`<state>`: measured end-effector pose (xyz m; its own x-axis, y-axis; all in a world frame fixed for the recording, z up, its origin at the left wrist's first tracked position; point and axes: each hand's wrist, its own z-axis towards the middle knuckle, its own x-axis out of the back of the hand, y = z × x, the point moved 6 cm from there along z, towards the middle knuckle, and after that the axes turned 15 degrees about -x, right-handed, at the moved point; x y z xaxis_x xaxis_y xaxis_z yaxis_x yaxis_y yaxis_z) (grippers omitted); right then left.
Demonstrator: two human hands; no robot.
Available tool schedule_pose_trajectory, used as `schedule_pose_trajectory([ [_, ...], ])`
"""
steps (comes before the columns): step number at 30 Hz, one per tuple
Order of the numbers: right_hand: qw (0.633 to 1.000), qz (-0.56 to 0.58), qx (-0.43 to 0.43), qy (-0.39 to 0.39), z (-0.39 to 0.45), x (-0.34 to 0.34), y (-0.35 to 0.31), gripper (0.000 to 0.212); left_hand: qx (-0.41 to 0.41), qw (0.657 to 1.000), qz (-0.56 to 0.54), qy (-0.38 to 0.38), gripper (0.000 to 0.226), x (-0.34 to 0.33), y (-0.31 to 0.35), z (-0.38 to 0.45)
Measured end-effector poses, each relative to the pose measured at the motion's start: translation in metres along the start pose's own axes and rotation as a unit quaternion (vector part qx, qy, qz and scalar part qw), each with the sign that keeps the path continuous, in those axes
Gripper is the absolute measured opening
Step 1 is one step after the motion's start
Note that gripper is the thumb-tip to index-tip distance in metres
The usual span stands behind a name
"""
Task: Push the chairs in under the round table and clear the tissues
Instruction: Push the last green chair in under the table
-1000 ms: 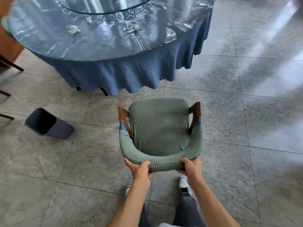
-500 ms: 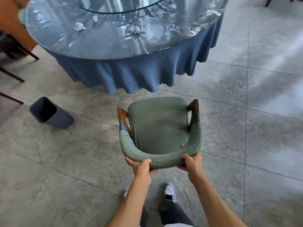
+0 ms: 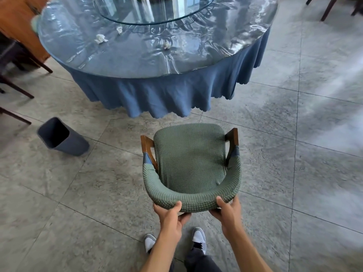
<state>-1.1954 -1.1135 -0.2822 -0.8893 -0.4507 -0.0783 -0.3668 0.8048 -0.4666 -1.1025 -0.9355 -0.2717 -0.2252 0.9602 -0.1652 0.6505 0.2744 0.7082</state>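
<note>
While both hands gripped the backrest, left hand (image 3: 170, 214) and right hand (image 3: 227, 213) curled round its rim, the green chair (image 3: 191, 165) stood on grey tile floor (image 3: 294, 173), short of the round table (image 3: 157, 61). Blue skirt, glossy clear cover, glass turntable (image 3: 155, 10). Three crumpled tissues (image 3: 100, 38) lay on top. Dark bin (image 3: 61, 137) sat left of the chair.

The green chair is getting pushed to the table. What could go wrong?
The green chair might catch the hanging blue tablecloth and tug it, shifting the tissues on top. Both hands, left hand and right hand, grip only the backrest, so it might veer toward the bin.
</note>
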Motion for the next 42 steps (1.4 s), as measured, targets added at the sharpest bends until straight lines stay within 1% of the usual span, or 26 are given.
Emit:
schedule_pose_trajectory([
  [4,1.0,-0.022,0.005,0.022,0.007,0.002,-0.004,0.023,0.002,1.0,-0.004,0.021,0.091,-0.004,0.001,0.002],
  [8,1.0,-0.027,0.007,0.014,0.011,0.002,-0.014,0.022,-0.001,1.0,-0.007,0.028,0.09,-0.012,0.001,0.004],
  [13,0.999,-0.033,0.02,0.005,0.021,-0.001,-0.037,0.023,-0.015,1.0,-0.009,0.017,0.086,-0.03,-0.001,0.015],
  [16,0.999,-0.031,0.019,0.005,0.031,-0.01,-0.049,0.023,-0.019,1.0,-0.009,0.023,0.09,-0.04,0.003,0.028],
  [26,0.999,-0.03,0.014,0.006,0.065,-0.065,-0.105,0.023,-0.013,1.0,-0.006,0.013,0.097,-0.087,0.043,0.086],
  [29,0.999,-0.03,0.016,0.008,0.074,-0.085,-0.123,0.023,-0.016,1.0,-0.009,0.008,0.092,-0.104,0.059,0.106],
  [34,0.999,-0.031,0.016,0.021,0.091,-0.111,-0.156,0.023,-0.01,1.0,-0.005,0.015,0.091,-0.133,0.078,0.13],
  [39,0.999,-0.034,0.013,0.027,0.103,-0.129,-0.177,0.024,-0.01,1.0,-0.011,0.006,0.091,-0.153,0.094,0.148],
  [42,0.999,-0.043,0.018,0.024,0.11,-0.141,-0.188,0.024,-0.019,1.0,-0.007,-0.004,0.084,-0.162,0.104,0.161],
])
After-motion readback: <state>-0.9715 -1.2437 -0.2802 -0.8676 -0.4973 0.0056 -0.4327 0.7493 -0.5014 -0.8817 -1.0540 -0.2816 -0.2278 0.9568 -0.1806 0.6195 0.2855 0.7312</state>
